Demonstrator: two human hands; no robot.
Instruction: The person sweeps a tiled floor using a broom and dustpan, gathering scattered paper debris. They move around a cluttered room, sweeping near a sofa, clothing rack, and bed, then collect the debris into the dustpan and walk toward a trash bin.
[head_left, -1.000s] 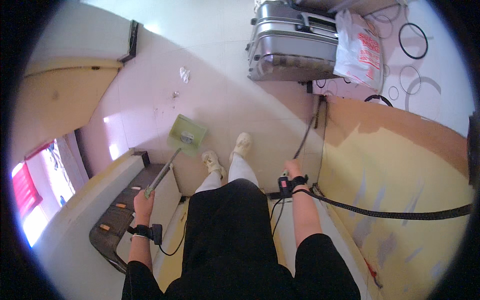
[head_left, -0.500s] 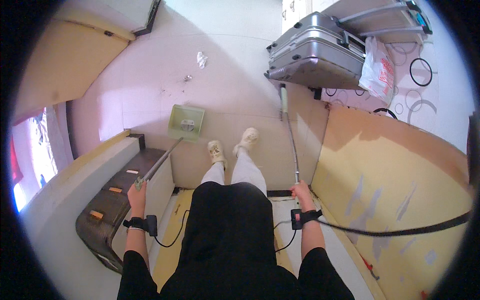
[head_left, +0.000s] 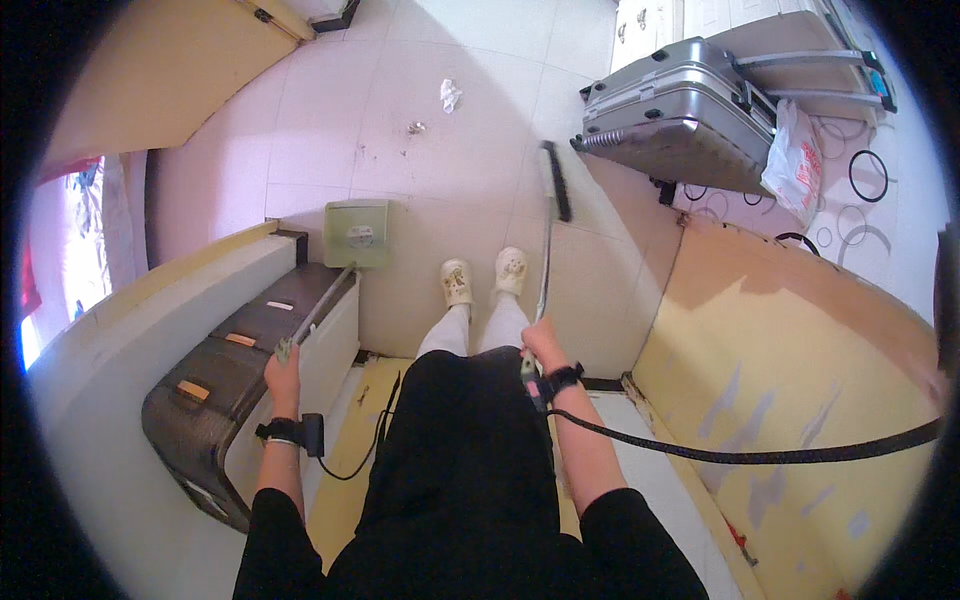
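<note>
My left hand [head_left: 283, 372] is wrapped round the handle end of a long-handled dustpan [head_left: 357, 215], whose pale green pan is on the left side of the floor. In my right hand [head_left: 542, 345] I grip the metal stick of a broom [head_left: 556, 182]. Its dark-bristled head is ahead of my feet, to the right of the dustpan; whether it touches the floor I cannot tell. Beyond both tools lie a crumpled white tissue [head_left: 450, 96], a small scrap [head_left: 416, 128] and some dark specks on the pale tiles.
A silver suitcase [head_left: 690, 110] lies at the far right, with a white plastic bag [head_left: 795, 165] beside it. A dark brown case [head_left: 235, 365] stands along the left. The yellow panel [head_left: 790, 360] borders the right side. A black cable [head_left: 760, 457] runs from my right wrist.
My right hand has moved left, swinging the broom head left and turning it. My feet have shifted, and the view has moved so the floor scraps appear higher and further right.
</note>
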